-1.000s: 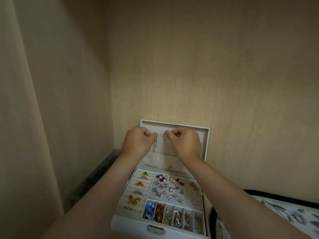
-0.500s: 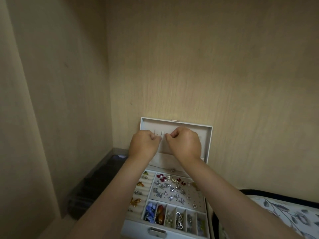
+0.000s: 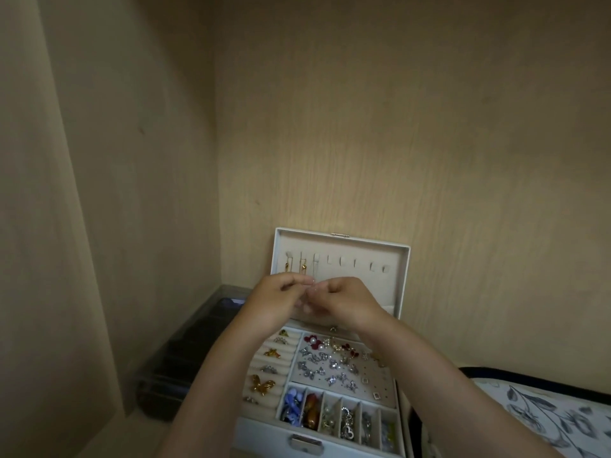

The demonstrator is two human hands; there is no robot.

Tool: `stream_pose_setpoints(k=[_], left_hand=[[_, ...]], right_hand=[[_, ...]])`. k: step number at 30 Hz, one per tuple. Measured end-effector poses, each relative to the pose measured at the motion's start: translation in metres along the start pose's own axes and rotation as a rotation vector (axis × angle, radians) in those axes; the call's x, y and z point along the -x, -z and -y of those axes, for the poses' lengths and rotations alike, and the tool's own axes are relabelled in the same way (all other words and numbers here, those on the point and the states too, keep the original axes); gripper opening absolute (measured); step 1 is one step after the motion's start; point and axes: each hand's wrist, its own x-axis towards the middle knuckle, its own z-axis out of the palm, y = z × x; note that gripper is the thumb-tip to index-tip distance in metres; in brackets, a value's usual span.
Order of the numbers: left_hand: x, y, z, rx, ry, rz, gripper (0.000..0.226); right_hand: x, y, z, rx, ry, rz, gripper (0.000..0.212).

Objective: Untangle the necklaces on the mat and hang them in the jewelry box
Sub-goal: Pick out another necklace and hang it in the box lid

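Note:
The white jewelry box [image 3: 405, 285] stands open against the back wall with its lid upright and a row of hooks inside. Two gold necklaces [image 3: 302, 266] hang from the leftmost hooks. A thin silver necklace [image 3: 315, 264] hangs from the third hook and runs down to my fingers. My left hand [image 3: 274, 300] and my right hand [image 3: 348, 304] meet fingertip to fingertip just below the hooks, with fingers curled and pinching the lower end of that chain. The fingertips are blurred.
The box's tray [image 3: 390, 396] holds rings, butterfly charms, earrings and several small compartments of beads. A dark see-through case [image 3: 185, 352] sits to the left in the corner. The floral mat [image 3: 545, 418] lies to the right. Wooden walls close in at the back and left.
Both hands have dropped from the hook row to just below it, uncovering the hooks and the hanging chains. The view has shifted so the box sits lower and further right.

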Motion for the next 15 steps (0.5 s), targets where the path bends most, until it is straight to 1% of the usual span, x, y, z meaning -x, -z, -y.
stream_pose_setpoints(k=[2,4,7,9,10,12,15], left_hand=[[0.002,0.004,0.002,-0.013,0.017,0.055,0.023],[0.003,0.005,0.004,-0.007,0.033,0.064,0.023],[0.002,0.001,0.007,-0.005,0.040,0.004,0.025],[0.002,-0.004,0.007,-0.030,0.043,-0.035,0.028],[0.002,-0.007,0.007,-0.040,0.042,-0.027,0.031],[0.006,-0.015,0.004,-0.060,0.040,0.050,0.034],[0.010,-0.028,0.001,-0.002,0.055,0.154,0.026]], right_hand=[[0.000,0.002,-0.004,0.068,0.018,0.002,0.016],[0.002,0.004,-0.006,0.075,0.013,0.013,0.015],[0.006,0.007,-0.005,0.101,0.013,-0.013,0.013],[0.005,0.009,-0.006,0.120,0.027,-0.046,0.016],[0.005,0.011,-0.005,0.129,0.044,-0.068,0.018],[0.004,0.015,-0.002,0.167,0.104,-0.096,0.019],[0.002,0.021,0.003,0.193,0.161,-0.115,0.012]])
